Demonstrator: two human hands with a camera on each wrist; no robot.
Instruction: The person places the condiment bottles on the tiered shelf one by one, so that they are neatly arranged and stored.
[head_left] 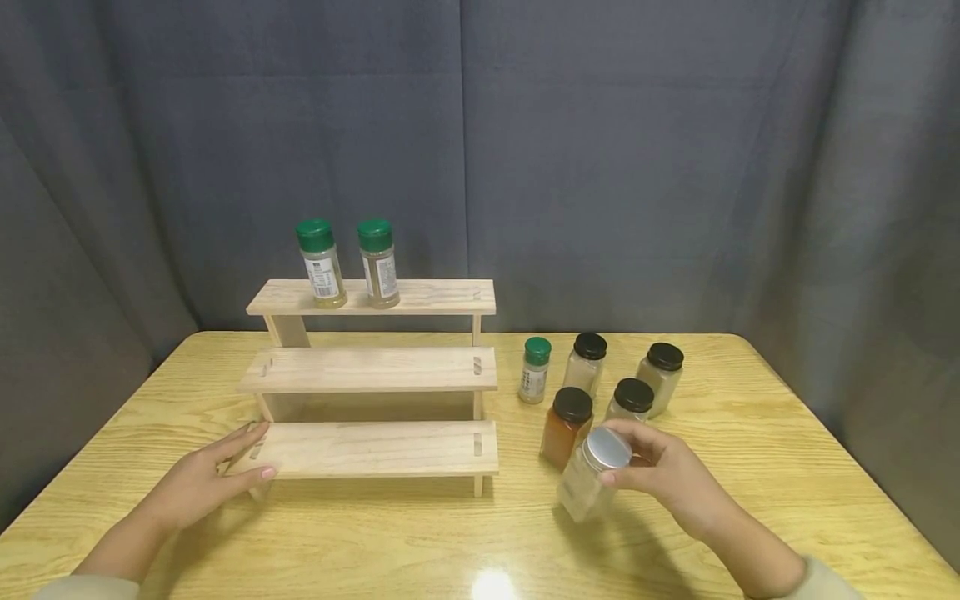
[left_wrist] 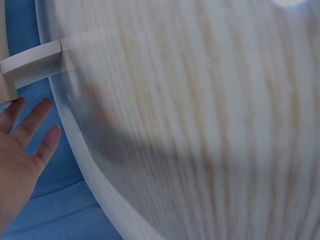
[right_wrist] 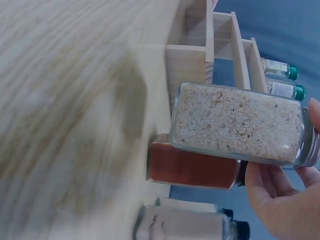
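Plainly, the silver-lidded jar (head_left: 579,493) was in the right hand (head_left: 671,477), tilted and seemingly clear of the table (head_left: 420,550), in front of the red jar (head_left: 561,437). It looked like clear glass with flat sides, nearly full of pale, coarse grains, so it was probably rigid, fairly heavy for its size, smooth enough to slip and breakable if knocked. The lid (head_left: 608,448) made a handy place to take hold, though a hold that high likely let the weighty base swing; flat sides just below the neck would perhaps have been steadier.

The right thumb and fingers were curled about the lid and neck from opposite sides, parted only as wide as the lid itself. The body below hung free of the fingers. How firmly they pressed could not be told.

The left hand (head_left: 187,483) lay with fingers spread and fairly straight, touching the left end of the lowest shelf (head_left: 367,446); its thumb rested near the front edge, and no jar was in it.
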